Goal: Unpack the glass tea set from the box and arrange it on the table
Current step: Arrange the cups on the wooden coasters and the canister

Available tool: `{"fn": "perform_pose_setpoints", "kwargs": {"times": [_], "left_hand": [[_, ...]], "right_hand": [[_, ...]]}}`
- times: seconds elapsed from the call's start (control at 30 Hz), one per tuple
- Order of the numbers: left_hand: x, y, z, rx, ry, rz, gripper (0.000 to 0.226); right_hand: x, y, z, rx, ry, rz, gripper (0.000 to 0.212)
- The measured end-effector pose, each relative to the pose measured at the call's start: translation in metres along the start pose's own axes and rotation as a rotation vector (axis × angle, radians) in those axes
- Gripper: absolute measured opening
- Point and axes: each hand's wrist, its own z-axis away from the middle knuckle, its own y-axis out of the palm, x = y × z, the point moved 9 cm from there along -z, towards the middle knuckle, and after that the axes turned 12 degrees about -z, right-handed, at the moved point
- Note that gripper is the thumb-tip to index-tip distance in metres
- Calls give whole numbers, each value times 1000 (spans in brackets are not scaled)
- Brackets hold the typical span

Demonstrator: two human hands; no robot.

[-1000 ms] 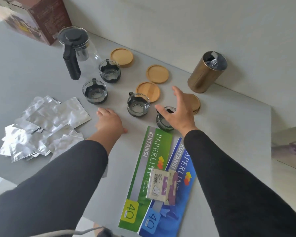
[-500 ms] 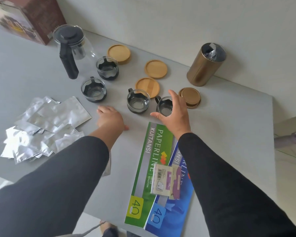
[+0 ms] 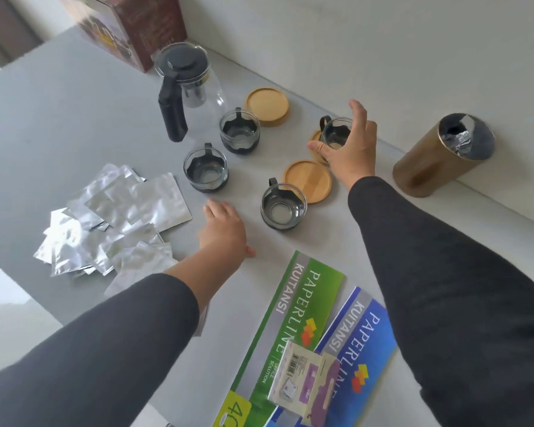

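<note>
A glass teapot (image 3: 195, 90) with a black lid and handle stands at the back of the grey table (image 3: 59, 124). Three glass cups with black bases stand loose: one (image 3: 239, 132) beside the teapot, one (image 3: 205, 171) in front of it, one (image 3: 283, 208) nearer me. My right hand (image 3: 350, 149) is shut on a fourth glass cup (image 3: 333, 134), held on or just over a wooden coaster (image 3: 315, 138). Two more coasters lie bare, one far (image 3: 267, 106) and one near (image 3: 309, 181). My left hand (image 3: 225, 231) rests on the table, holding nothing. The brown box (image 3: 130, 23) stands at the far left.
A gold canister (image 3: 429, 167) with torn foil on top stands against the wall at the right. Several silver foil packets (image 3: 114, 217) lie heaped at the left. A green receipt book (image 3: 290, 318), a blue one (image 3: 361, 349) and a small packet (image 3: 302, 383) lie at the near edge.
My right hand has carried the glass cup away from the receipt books to the far coaster. The left hand has stayed in place. The camera view has shifted.
</note>
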Motion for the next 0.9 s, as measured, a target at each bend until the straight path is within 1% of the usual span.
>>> {"fn": "perform_pose_setpoints", "kwargs": {"times": [0.13,0.3,0.4,0.47,0.53,0.6,0.67,0.73,0.9], "left_hand": [[1,2,-1,-5,-1,-2,118],[2,2,-3,-24,-18,-13,118],[2,3,-3,-15,-14,-11,118],[2,4,-3,-11,-12,-15,119],[2,4,-3,-6,-8,-13,118],[2,3,-3,-2,-6,2,116],[2,3,-2,2,-2,4,115],[2,2,-1,6,2,-16,115],[2,0,0,12,-7,-12,116]], "right_hand": [[-6,14,-19,33,8,30,97],[-15,18,-24,40,15,52,94],[-14,18,-25,43,8,106,93],[-11,14,-21,12,-20,211,89],[-4,7,-11,-67,-75,285,79],[6,2,6,-134,-144,260,69],[16,2,26,-160,-217,207,65],[24,8,49,-135,-270,168,66],[37,42,104,43,-295,160,76]]}}
